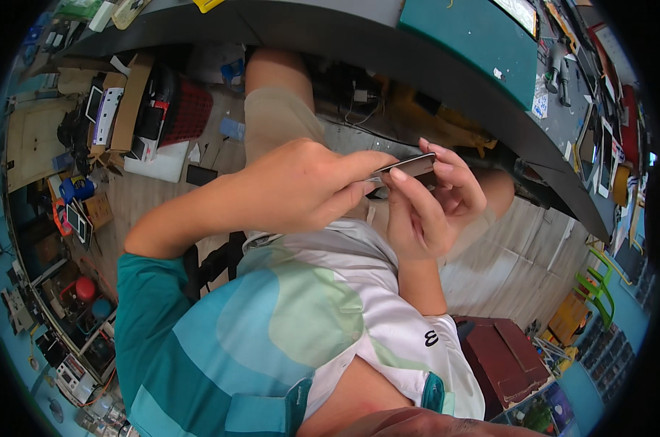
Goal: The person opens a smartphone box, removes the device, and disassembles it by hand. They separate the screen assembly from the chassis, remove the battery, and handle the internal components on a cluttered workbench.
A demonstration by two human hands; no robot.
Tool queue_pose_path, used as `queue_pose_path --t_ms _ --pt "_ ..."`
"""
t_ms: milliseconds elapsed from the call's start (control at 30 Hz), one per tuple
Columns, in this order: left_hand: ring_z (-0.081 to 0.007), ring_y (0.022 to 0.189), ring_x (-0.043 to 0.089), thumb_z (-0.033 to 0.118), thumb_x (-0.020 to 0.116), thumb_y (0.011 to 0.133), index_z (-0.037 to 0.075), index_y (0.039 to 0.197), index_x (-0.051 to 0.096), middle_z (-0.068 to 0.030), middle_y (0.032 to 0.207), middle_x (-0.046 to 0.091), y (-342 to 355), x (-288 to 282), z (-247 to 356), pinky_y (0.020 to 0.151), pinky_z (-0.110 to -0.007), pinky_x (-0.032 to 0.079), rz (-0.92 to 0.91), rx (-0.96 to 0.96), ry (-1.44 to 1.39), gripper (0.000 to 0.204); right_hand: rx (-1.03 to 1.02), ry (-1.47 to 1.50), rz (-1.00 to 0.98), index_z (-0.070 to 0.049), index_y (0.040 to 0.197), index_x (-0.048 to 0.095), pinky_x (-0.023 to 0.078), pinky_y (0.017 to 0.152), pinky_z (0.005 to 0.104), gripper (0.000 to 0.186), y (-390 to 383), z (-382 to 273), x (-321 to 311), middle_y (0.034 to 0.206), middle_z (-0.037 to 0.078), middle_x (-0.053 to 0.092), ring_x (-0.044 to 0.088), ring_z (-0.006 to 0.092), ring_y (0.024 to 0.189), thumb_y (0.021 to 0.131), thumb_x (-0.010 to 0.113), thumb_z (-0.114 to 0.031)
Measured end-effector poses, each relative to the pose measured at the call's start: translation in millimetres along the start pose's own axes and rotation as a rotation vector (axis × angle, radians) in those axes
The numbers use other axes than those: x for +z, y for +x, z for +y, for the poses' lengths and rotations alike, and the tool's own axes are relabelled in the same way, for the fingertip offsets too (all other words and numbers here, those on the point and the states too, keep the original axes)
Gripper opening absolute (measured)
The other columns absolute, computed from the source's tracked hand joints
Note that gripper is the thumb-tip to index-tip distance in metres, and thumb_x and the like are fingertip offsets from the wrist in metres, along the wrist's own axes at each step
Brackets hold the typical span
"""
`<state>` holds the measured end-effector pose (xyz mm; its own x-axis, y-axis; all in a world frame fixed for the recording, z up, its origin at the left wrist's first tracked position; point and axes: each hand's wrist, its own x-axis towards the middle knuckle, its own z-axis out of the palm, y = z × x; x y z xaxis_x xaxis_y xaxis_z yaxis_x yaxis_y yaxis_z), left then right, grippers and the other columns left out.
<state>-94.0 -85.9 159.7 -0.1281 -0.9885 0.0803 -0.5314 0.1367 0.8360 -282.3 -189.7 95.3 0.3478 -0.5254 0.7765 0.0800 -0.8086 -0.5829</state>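
One thin, flat, dark, glossy slab (416, 166), right of centre in the frame, pinched along its edges by the left hand (321, 182) and the right hand (441, 200), well short of the curved front edge of a dark grey desk (330, 25) across the top. Open room: pale wood-look floor (501, 255), right of the hands; at upper left, a red lattice plastic basket (194, 113), well apart.

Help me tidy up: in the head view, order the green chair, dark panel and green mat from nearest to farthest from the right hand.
1. Dark panel: in the right hand's grasp.
2. Green mat: ahead, on the desk.
3. Green chair: off to the right.
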Motion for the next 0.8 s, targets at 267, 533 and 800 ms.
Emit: queue_pose_path --t_ms 267,533,800 --pt "-0.0328 0.055 0.067 0.014 0.068 0.104 0.000 0.137 0.064 -0.0175 0.071 0.067 0.6 -1.7 1.3 0.052 -0.042 0.049 0.001 -0.011 -0.004 0.036 0.020 0.007 -0.023 -0.009 0.102 0.083 0.063 0.101 0.0472 0.032 0.9 0.1 -0.1 0.121 0.011 0.046 0.062 0.0352 0.119 0.076 0.088 0.009" --pt "-0.0336 0.054 0.067 0.020 0.068 0.106 0.001 0.140 0.063 -0.0180 0.068 0.065 3.2 -6.9 0.8 0.052 -0.042 0.048 0.008 0.006 -0.016 0.039 0.024 -0.009 -0.036 -0.009 0.101 0.082 0.062 0.103 0.0489 0.035 4.5 -1.6 2.0 0.123 0.011 0.045 0.060 0.0352 0.120 0.075 0.086 0.012" --pt "-0.0336 0.055 0.067 0.020 0.069 0.106 0.001 0.143 0.063 -0.0188 0.068 0.066 2.7 -6.8 0.9 0.052 -0.042 0.048 0.026 0.027 -0.039 0.042 0.013 -0.021 -0.004 -0.010 0.106 0.083 0.061 0.106 0.0488 0.036 2.2 -3.9 1.9 0.134 0.012 0.046 0.062 0.0348 0.124 0.077 0.087 0.011"
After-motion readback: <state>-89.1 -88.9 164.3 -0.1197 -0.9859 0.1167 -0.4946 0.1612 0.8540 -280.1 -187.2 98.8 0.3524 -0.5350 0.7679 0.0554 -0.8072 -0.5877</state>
